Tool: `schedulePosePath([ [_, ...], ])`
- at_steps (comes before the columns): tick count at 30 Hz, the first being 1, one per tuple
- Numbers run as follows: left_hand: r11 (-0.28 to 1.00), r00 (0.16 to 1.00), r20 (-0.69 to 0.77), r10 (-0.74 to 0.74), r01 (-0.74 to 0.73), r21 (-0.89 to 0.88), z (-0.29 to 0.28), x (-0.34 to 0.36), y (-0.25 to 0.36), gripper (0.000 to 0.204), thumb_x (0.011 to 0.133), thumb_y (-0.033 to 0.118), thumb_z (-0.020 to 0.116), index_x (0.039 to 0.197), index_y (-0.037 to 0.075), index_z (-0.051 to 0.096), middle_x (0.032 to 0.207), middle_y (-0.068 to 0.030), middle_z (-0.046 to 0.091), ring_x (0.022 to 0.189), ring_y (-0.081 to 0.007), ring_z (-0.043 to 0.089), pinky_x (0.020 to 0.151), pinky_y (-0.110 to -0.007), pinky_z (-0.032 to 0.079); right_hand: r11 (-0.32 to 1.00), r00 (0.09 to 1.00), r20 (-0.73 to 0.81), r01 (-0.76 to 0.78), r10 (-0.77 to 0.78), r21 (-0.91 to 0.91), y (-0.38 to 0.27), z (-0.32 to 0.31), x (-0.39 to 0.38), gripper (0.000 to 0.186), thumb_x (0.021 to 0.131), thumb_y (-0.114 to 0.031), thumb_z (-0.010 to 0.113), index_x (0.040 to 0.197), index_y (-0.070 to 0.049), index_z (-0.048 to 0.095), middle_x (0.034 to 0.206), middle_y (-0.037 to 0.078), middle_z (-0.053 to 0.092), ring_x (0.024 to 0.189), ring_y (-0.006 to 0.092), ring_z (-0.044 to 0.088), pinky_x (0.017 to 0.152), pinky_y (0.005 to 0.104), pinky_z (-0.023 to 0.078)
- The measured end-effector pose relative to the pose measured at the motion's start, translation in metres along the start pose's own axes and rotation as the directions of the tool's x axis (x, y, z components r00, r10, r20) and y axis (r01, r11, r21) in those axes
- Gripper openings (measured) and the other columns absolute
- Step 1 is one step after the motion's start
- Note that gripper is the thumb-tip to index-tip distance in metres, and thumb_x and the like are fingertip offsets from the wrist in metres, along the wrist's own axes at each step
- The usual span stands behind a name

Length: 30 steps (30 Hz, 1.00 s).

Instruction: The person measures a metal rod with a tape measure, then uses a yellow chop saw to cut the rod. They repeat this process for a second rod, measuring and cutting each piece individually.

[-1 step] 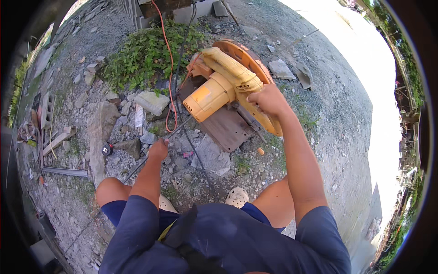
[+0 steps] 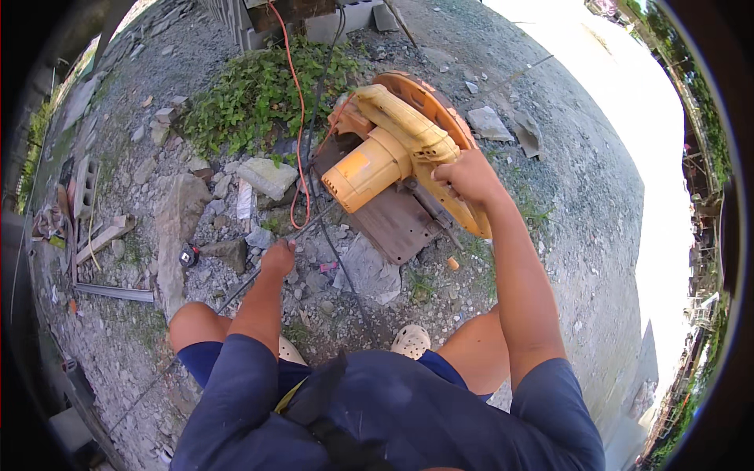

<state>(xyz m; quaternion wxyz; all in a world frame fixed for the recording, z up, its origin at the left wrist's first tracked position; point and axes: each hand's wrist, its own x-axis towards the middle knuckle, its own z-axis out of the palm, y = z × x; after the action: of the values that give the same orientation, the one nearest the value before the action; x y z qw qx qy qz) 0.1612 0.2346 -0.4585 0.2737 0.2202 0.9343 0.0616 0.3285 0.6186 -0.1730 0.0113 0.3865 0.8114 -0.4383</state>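
A yellow cut-off saw (image 2: 367, 170) with an orange wheel guard (image 2: 428, 102) stands ahead of me on a brown metal base plate (image 2: 390, 220). My right hand (image 2: 469, 179) is closed around its handle, on the saw's right side. Lower and to the left, my left hand (image 2: 278, 257) grips a long thin steel rod (image 2: 238, 292). The rod slants from the lower left, through that hand, toward the saw; its far end is hidden there. The fingers of my left hand show only in part.
Orange (image 2: 300, 125) and black cords (image 2: 317, 82) run by the saw. Rubble surrounds it, with a large rock (image 2: 177, 216), a concrete slab piece (image 2: 267, 177) and a tape measure (image 2: 188, 255) to the left. Leafy plants (image 2: 251, 98) grow behind. A wood offcut (image 2: 106, 238) lies far left.
The whole scene sits slightly lower and to the right in the picture. Both hands keep their holds, and the saw looks unmoved relative to the ground.
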Motion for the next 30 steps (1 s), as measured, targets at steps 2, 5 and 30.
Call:
schedulePosePath([
  [2, 1.0, 1.0, 0.022, 0.0, 0.0, 0.0, -0.007, -0.005, 0.008, 0.052, 0.103, 0.046, 0.032, 0.113, 0.0, 0.054, 0.113, -0.0273, 0.064, 0.106, -0.0446, 0.062, 0.089, -0.056, 0.048, 0.999, 0.999, 0.007, -0.035, 0.035, 0.034, -0.01, -0.001, -0.01, 0.015, 0.073, -0.011, 0.07, 0.064, -0.003, 0.061, 0.056, 0.004, 0.057, 0.048, 0.0123, 0.055, 0.046, 0.0289, 0.043],
  [5, 0.999, 1.0, -0.021, 0.021, -0.022, -0.05, 0.007, 0.007, -0.016, 0.051, 0.103, 0.045, 0.033, 0.113, 0.0, 0.054, 0.112, -0.0268, 0.065, 0.105, -0.0436, 0.063, 0.088, -0.056, 0.048, 0.997, 0.998, 0.059, -0.018, 0.013, 0.079, -0.026, 0.0, -0.012, 0.015, 0.075, -0.011, 0.068, 0.065, -0.002, 0.061, 0.056, 0.004, 0.057, 0.047, 0.0121, 0.055, 0.044, 0.0292, 0.042],
  [30, 0.982, 0.993, -0.011, 0.119, -0.119, -0.145, -0.007, -0.004, -0.01, 0.047, 0.103, 0.043, 0.035, 0.11, 0.0, 0.054, 0.101, -0.0274, 0.067, 0.096, -0.046, 0.063, 0.085, -0.056, 0.048, 0.996, 0.998, -0.042, 0.043, -0.04, 0.076, 0.053, 0.015, -0.008, 0.014, 0.073, -0.013, 0.065, 0.077, 0.0, 0.062, 0.059, 0.004, 0.059, 0.05, 0.0124, 0.058, 0.049, 0.0301, 0.046],
])
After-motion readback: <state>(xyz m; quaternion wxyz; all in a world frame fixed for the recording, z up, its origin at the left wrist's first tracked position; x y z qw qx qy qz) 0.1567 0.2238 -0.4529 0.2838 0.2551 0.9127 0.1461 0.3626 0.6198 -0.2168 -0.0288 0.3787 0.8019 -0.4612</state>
